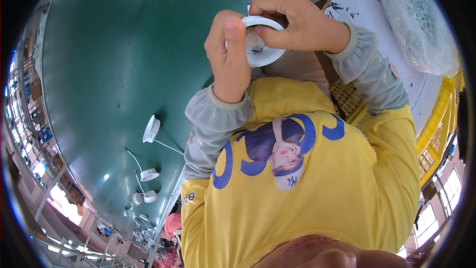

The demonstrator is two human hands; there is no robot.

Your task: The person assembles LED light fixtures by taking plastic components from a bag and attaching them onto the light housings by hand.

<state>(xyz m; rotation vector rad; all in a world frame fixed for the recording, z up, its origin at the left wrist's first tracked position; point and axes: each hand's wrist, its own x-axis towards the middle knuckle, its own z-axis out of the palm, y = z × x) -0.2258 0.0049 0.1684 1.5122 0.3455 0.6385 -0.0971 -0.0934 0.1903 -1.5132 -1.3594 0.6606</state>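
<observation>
Both hands hold a round white LED downlight (pixel 270 58) up over the edge of the green table. Its open side faces me, and small yellow LEDs show on the board inside, with a few coloured bits near the lower rim. My left hand (pixel 229 54) is closed on the left side of the rim, thumb pointing up along it. From the right, my right hand (pixel 297 22) grips the upper rim; its thumb reaches into the housing, and the curled fingers partly hide the far edge. A short wire end (pixel 248 8) sticks up behind the light.
On the green table (pixel 114 59), a white downlight with a cable (pixel 151 129) lies left of my forearm. Further ones (pixel 149 174) and a cluster of several (pixel 144 231) lie beyond. To the right are a clear plastic bag of small parts (pixel 421 15) and a yellow crate (pixel 436 139).
</observation>
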